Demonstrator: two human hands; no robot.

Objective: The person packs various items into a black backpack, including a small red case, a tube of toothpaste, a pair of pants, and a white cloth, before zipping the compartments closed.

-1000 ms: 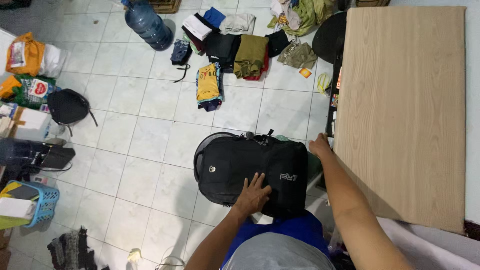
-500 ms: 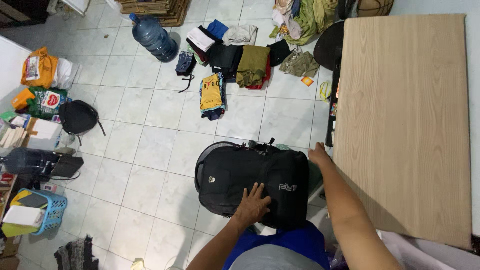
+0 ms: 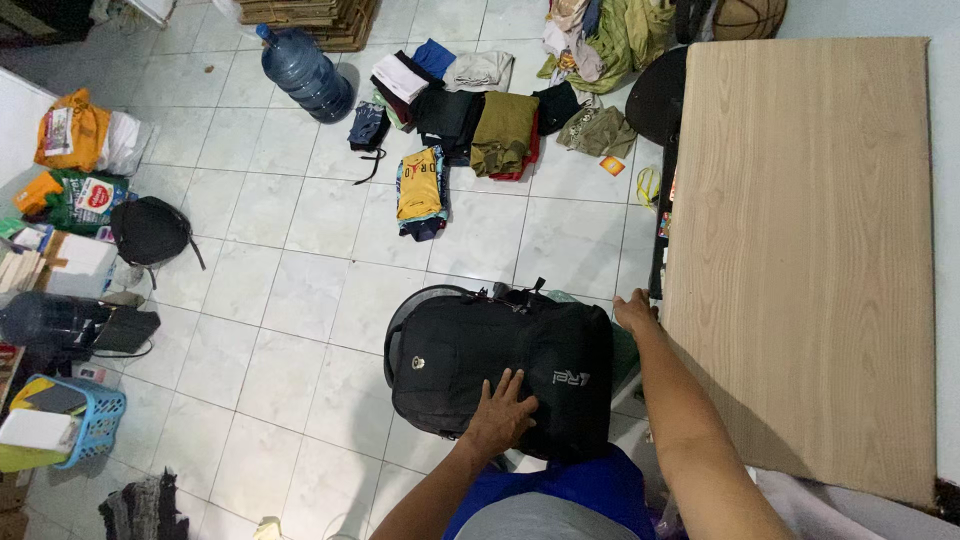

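the step in hand looks like steadying the big black fabric backpack (image 3: pixel 500 370), which sits in front of the person, above the white tiled floor (image 3: pixel 300 300) and just beside the light wooden worktop (image 3: pixel 800 250). what it rests on is hidden. the left hand (image 3: pixel 500 415) lies flat on the near side of the bag, fingers spread wide, pressing but not gripping. the right hand (image 3: pixel 635 310) is at the bag's far right corner, by the worktop's edge. i cannot tell if it holds anything, or how far open it is. the next move, i think, needs a real grip, maybe on the straps (image 3: pixel 510 293) at the top.

the bag looks full and round, zipped shut, with a small pale badge on its side. folded clothes (image 3: pixel 460 130) and a blue plastic water jug (image 3: pixel 305 72) lie well apart on the floor.
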